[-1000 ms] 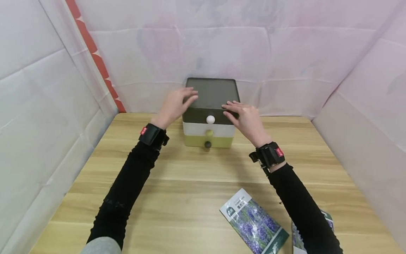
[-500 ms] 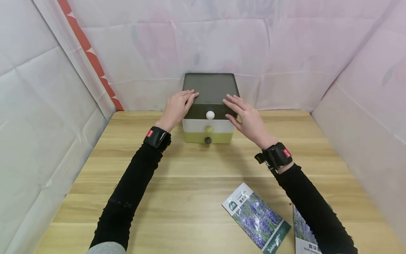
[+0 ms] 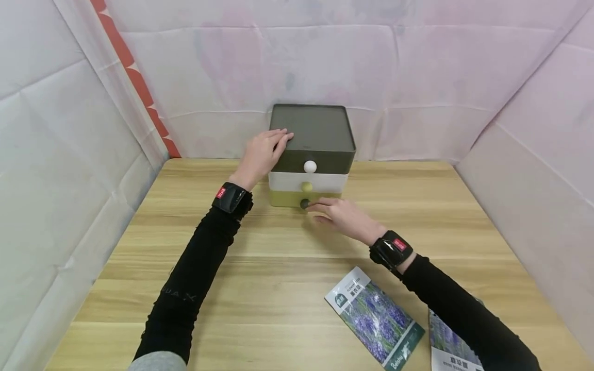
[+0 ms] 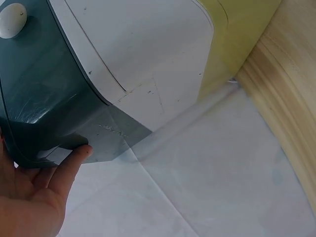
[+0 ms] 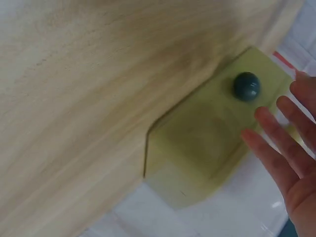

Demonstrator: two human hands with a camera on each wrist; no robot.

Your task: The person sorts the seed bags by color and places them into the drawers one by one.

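A small three-drawer box (image 3: 310,154) stands at the back of the wooden table (image 3: 278,268). It has a dark green top drawer, a white middle one and a yellow-green bottom one (image 5: 207,143). My left hand (image 3: 274,143) rests flat on the box's top left corner, and its thumb (image 4: 69,165) touches the dark side. The right hand (image 3: 325,210) hovers low in front of the bottom drawer. Its straight fingers (image 5: 276,138) reach towards the dark round knob (image 3: 304,204) and hold nothing. The white knob (image 4: 11,19) also shows in the left wrist view.
Two seed packets printed with purple flowers lie near the front right, one (image 3: 373,322) beside my right forearm and another (image 3: 447,348) partly under it. White fabric walls close in the table on three sides. A red-edged strip (image 3: 139,87) hangs at the back left.
My right hand has dropped from the top of the box down to the bottom drawer's dark knob. The left hand has stayed on the box's top left corner.
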